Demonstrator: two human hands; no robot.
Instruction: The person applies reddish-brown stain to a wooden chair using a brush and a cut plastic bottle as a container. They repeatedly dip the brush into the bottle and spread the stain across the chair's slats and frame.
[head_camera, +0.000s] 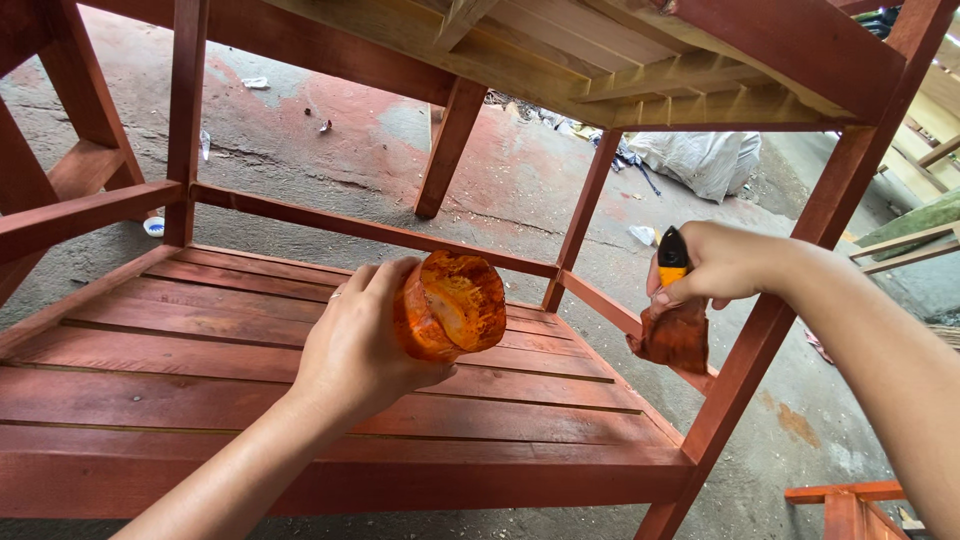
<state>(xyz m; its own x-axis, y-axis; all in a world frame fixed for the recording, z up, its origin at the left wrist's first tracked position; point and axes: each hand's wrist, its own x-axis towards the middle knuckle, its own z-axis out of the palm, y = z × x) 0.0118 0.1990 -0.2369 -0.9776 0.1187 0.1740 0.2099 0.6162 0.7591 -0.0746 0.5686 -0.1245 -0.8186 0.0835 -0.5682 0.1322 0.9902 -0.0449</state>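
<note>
My left hand (355, 345) grips a small round plastic tub (450, 305) stained orange-red, tipped so its opening faces the camera, held above the lower slatted shelf (200, 370) of a red-brown stained wooden frame. My right hand (715, 265) holds a paintbrush (675, 310) with a black and yellow handle. Its stain-soaked bristles point down and hang just beside the frame's right side rail (610, 305). The brush is a short way to the right of the tub.
The wooden frame's upper slats (600, 50) and legs (450, 140) surround both hands. It stands on a stained concrete floor (330, 130). A white sack (700, 160) lies at the back right, and another stained wooden piece (850, 500) sits at the lower right.
</note>
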